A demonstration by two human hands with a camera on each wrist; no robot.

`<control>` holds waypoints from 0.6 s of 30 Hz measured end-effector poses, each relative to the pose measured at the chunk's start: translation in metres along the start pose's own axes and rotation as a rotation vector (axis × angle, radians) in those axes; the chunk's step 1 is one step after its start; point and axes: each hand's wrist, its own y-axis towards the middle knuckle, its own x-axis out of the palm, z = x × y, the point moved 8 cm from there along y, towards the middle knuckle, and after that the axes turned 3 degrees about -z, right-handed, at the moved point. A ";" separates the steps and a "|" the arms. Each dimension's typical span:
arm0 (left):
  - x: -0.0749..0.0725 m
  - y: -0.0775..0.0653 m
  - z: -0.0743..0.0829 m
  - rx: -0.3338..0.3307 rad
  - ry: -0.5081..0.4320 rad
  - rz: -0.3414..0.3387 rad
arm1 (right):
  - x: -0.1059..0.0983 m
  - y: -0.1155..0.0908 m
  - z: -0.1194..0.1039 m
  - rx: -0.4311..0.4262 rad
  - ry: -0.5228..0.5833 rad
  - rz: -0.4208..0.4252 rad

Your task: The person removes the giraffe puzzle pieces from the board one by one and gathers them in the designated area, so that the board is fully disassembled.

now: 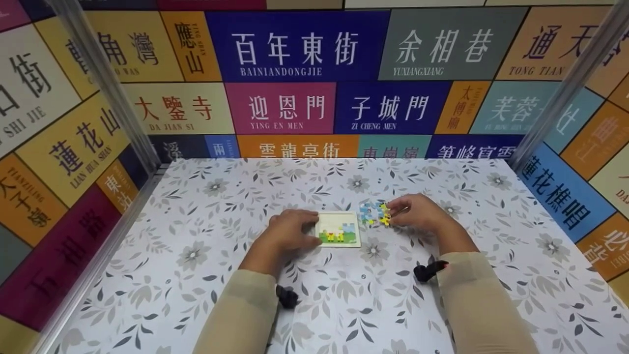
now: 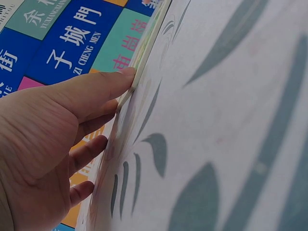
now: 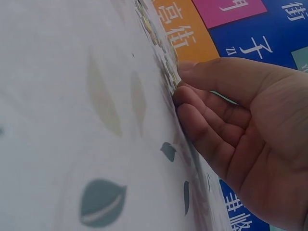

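A small jigsaw puzzle board (image 1: 337, 219) with a pale frame lies on the table in the head view. Its lower part shows a green and yellow picture with a bit of blue at the right. My left hand (image 1: 293, 230) holds the board's left side, thumb at the near corner and fingers toward the far one. To the right of the board is a cluster of loose blue, white and yellow puzzle pieces (image 1: 372, 212). My right hand (image 1: 416, 212) pinches a yellow piece at the cluster's right edge with curled fingers; the fingertips partly hide it.
A white cloth with grey flowers and leaves (image 1: 196, 285) covers the table. Behind it stands a wall of coloured panels with Chinese characters (image 1: 295, 46). Clear upright edges (image 1: 105, 83) border the sides. Black straps (image 1: 287, 296) hang at both sleeves.
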 end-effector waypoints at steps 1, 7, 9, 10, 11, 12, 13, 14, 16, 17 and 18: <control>0.000 0.000 0.000 0.001 0.001 0.001 | 0.000 0.000 0.000 0.000 -0.005 0.002; 0.000 0.001 0.000 0.009 0.018 0.000 | 0.001 0.002 -0.001 0.010 -0.029 0.003; 0.001 0.002 0.000 0.009 0.020 -0.002 | 0.002 0.002 -0.001 0.021 -0.027 0.001; 0.001 0.002 0.000 0.008 0.021 -0.003 | 0.002 0.002 -0.001 0.023 -0.026 0.001; 0.001 0.002 0.000 0.004 0.021 -0.004 | 0.002 0.002 -0.001 0.025 -0.024 0.001; 0.000 0.001 0.000 0.005 0.021 -0.004 | 0.002 0.001 -0.001 0.024 -0.022 0.000; 0.000 0.001 0.001 0.006 0.021 -0.005 | 0.002 0.001 -0.001 0.024 -0.021 0.000; 0.000 0.000 0.002 0.006 0.020 -0.005 | 0.003 0.001 0.000 0.026 -0.018 0.002; -0.001 -0.001 0.003 0.005 0.021 -0.004 | 0.003 0.000 0.000 0.039 0.000 0.007; -0.002 -0.002 0.004 0.004 0.022 -0.002 | 0.002 0.000 0.001 0.049 0.011 0.010; -0.002 -0.003 0.004 0.003 0.020 -0.001 | 0.003 0.000 0.000 0.055 0.021 0.010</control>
